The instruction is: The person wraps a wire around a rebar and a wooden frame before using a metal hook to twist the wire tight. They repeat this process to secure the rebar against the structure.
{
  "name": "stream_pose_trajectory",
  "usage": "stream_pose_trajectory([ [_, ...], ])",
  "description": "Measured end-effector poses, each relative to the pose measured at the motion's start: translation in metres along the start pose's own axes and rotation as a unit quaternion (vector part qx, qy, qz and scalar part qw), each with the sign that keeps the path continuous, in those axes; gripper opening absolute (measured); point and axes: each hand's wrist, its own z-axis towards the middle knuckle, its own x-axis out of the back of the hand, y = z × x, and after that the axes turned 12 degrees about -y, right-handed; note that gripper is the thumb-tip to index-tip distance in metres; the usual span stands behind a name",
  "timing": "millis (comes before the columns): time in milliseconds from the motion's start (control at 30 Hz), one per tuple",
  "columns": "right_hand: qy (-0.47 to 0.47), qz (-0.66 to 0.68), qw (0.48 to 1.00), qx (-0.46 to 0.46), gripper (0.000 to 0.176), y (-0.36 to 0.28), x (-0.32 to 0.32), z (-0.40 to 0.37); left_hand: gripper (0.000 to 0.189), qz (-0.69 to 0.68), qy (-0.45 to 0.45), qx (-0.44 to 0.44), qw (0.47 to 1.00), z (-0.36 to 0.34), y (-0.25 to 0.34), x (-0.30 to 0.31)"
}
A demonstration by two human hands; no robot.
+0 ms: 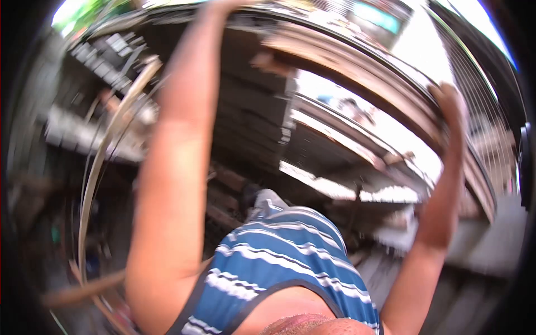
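Observation:
My right hand (450, 106) is at the outer edge of a long wooden plank (357, 64), its fingers blurred but seemingly closed over that edge. The plank runs slantwise from the top middle down to the right side. At the top edge of the view, my left hand (229, 4) is mostly cut off, past the near end of a dark panel (245, 84). Its fingers do not show, nor does anything it may hold. Both arms are stretched forward and up.
Left of my left arm, a curved pale strip (103, 151) stands in front of cluttered shelves. A wooden bar (89, 290) crosses low on the left. Below the plank are ledges (335, 145) with bright gaps between them. A barred grille (486, 106) rises at the far right.

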Motion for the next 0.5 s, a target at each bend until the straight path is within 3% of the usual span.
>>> stream_pose_trajectory([
  [33, 0.006, -0.011, 1.000, 0.026, 0.048, 0.014, -0.009, 0.007, 0.039, 0.063, 0.025, 0.022, 0.997, -0.026, 0.036, 0.003],
  [67, 0.022, -0.049, 0.995, 0.080, 0.045, 0.038, -0.025, 0.019, 0.054, 0.060, 0.011, 0.028, 0.998, -0.021, 0.031, 0.002],
  [100, 0.076, -0.150, 0.965, 0.201, 0.044, 0.070, -0.049, 0.035, 0.056, 0.017, 0.033, 0.029, 0.999, -0.031, 0.033, 0.003],
  [133, 0.024, -0.046, 0.994, 0.098, 0.046, 0.057, -0.039, 0.032, 0.074, -0.023, 0.039, 0.059, 0.997, -0.012, 0.014, 0.005],
  [167, 0.003, -0.046, 0.995, 0.092, 0.046, 0.055, -0.036, 0.033, 0.079, 0.000, 0.028, 0.070, 0.997, -0.024, 0.020, 0.011],
  [200, -0.056, 0.031, 0.998, -0.017, 0.047, 0.006, -0.006, 0.015, 0.072, -0.019, 0.056, 0.124, 0.991, -0.045, 0.036, 0.013],
  [267, -0.068, 0.055, 0.996, -0.016, 0.045, 0.009, -0.008, 0.018, 0.065, -0.041, 0.041, 0.160, 0.985, -0.054, 0.046, 0.015],
  [500, -0.063, 0.069, 0.995, -0.019, 0.043, -0.012, 0.008, 0.005, 0.062, -0.080, 0.030, 0.137, 0.987, -0.053, 0.043, 0.017],
])
